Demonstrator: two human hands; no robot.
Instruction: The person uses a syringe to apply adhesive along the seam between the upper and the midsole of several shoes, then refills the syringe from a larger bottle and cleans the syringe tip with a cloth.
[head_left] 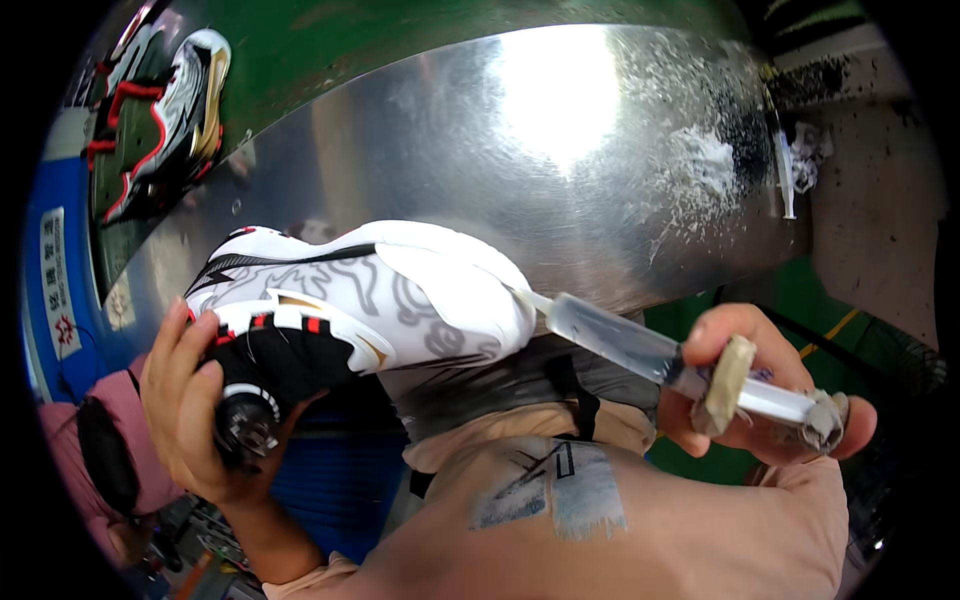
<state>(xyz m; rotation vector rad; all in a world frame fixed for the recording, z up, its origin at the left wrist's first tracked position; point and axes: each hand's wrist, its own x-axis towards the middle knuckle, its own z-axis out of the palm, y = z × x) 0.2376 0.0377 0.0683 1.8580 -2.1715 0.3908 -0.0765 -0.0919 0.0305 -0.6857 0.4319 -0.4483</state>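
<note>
A white and grey sneaker (390, 290) with black, red and gold accents lies on its side above the metal table's near edge. My left hand (185, 410) is wrapped around its black collar, where a dark round piece (250, 420) shows in the opening. In my right hand (760, 385) is a clear plastic syringe (620, 340), its plunger end and taped flange between the fingers. The syringe's white tip meets the sneaker's toe, at or very near the sole edge; whether it presses in I cannot tell.
The shiny metal table (400, 150) has white and black residue (710, 160) at its right. Another sneaker (180, 120) stands on the green surface at far left. A white strip-like tool (785, 165) and crumpled material (810, 155) lie at right. A person in pink (130, 440) is at lower left.
</note>
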